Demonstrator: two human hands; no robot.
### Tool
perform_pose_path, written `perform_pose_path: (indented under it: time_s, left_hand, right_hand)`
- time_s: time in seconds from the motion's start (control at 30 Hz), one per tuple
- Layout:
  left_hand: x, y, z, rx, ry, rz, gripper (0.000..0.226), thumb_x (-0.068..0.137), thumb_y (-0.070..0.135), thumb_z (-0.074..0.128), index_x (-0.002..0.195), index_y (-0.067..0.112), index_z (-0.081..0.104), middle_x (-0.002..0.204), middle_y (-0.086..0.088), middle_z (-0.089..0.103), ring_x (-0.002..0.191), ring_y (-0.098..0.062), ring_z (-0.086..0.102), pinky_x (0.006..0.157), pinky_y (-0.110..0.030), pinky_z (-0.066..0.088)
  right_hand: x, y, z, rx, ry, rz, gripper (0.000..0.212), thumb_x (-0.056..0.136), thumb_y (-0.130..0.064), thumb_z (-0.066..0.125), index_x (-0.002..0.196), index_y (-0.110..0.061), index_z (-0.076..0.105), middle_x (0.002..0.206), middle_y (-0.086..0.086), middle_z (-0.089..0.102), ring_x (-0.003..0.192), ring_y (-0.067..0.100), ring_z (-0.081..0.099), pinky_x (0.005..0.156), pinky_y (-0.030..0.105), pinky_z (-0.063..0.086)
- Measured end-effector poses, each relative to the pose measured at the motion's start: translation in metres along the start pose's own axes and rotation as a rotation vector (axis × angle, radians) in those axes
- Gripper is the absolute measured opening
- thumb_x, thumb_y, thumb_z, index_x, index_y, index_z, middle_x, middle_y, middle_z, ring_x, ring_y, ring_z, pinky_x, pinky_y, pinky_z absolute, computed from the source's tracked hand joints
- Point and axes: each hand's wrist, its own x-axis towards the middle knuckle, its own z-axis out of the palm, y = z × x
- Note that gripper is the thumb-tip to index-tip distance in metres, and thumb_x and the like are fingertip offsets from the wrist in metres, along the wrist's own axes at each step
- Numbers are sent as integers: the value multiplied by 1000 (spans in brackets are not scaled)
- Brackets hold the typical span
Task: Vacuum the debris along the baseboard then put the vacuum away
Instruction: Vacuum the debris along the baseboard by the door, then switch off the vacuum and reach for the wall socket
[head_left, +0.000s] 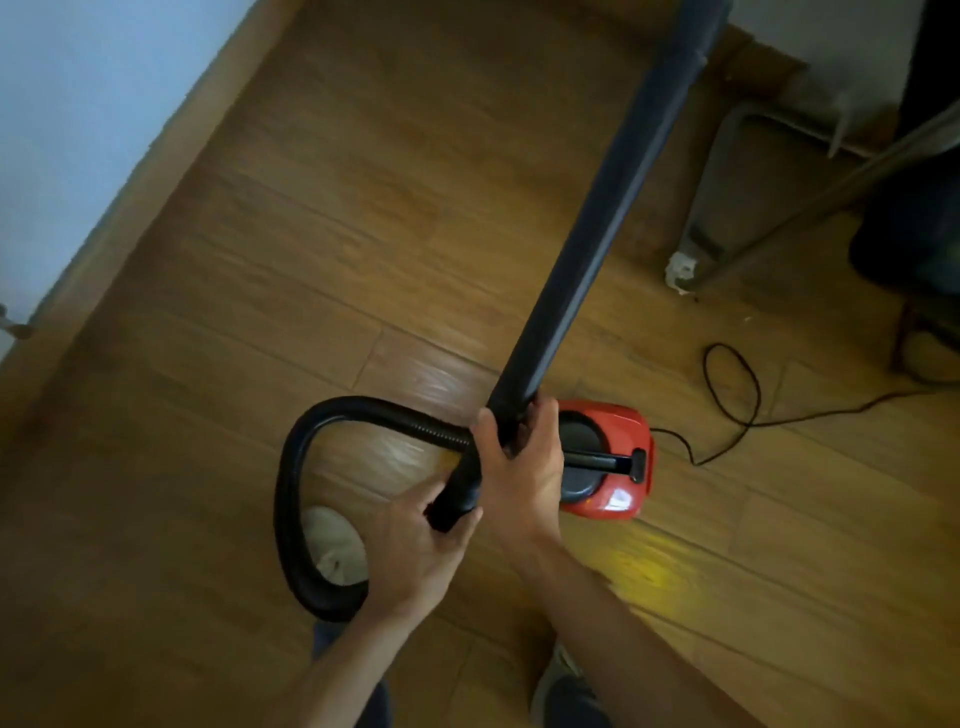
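Baseboard (156, 171): far L of vac (613, 499), along wall. Hose (291, 493): loops L of vac. L hand (415, 551): fingers curled round hose end, just L of vac. R hand (524, 467): fingers wrapped on wand (597, 218) base, over vac's L edge. Cord (737, 395): on floor R of vac.

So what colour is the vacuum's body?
Red vacuum body with a black top, in the head view.

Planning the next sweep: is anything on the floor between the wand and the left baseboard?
Nothing visible: bare wood floor lies between the wand and the baseboard. The hose loop sits closer in, the cord to the right.
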Motion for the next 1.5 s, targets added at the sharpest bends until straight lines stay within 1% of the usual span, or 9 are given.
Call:
perform_pose_path:
  time_s: [0.17,0.27,0.5,0.63,0.77,0.9,1.13,1.4,1.5]
  left_hand:
    - [-2,24,54,10,-312,42,20,77,28,78,93,37,70,79,18,72,77,4,67,69,-20,57]
    - [-7,29,80,30,-492,50,31,76,32,76,106,35,71,89,20,73,86,3,68,78,-28,58]
    - [-21,20,118,232,-725,88,34,75,33,77,108,38,71,87,22,73,85,3,66,77,-30,57]
    - [-30,13,136,364,-773,124,33,76,31,78,108,36,71,87,22,72,82,4,66,75,-28,57]
    - [-38,-1,160,486,-766,152,32,74,34,80,105,37,73,68,35,62,74,13,62,61,-10,47]
    - [-43,-24,189,511,-760,134,38,76,33,80,113,35,71,89,25,68,81,5,61,60,-6,39]
    - [-31,-61,229,551,-819,84,43,77,28,78,116,42,68,94,18,72,85,-3,64,68,-25,52]
    - [-5,-88,245,562,-803,71,41,76,19,76,115,34,71,93,13,74,85,-9,69,71,-29,57]
    - [4,-90,241,584,-798,86,43,76,22,76,117,36,70,97,11,76,86,-9,69,71,-28,57]
  right_hand:
    - [-2,38,-72,38,273,99,29,94,-23,61,121,-17,51,95,-6,66,85,7,65,72,27,54]
    - [-11,64,-102,59,429,189,26,92,-23,63,115,-24,52,92,-6,67,82,7,65,71,29,55]
    - [-46,125,-142,162,612,380,23,88,-19,68,108,-17,57,84,-2,67,77,8,64,70,25,52]
    - [-60,159,-150,217,668,498,22,85,-20,69,103,-17,57,82,0,66,71,5,61,66,22,48]
    - [-62,199,-151,247,694,607,25,84,-24,69,103,-17,55,83,-3,64,76,10,63,76,34,53]
    - [-58,242,-147,295,699,683,35,87,-23,67,115,-17,47,88,-3,65,80,9,65,81,34,55]
    - [-45,299,-144,271,705,848,43,90,-23,63,125,-15,39,96,7,62,69,10,57,71,25,45]
    - [-21,326,-129,202,628,889,40,91,-23,62,120,-15,36,100,9,61,86,23,60,71,23,42]
    - [-12,324,-127,130,592,887,40,87,-19,66,110,-15,35,108,12,58,102,32,61,84,33,49]
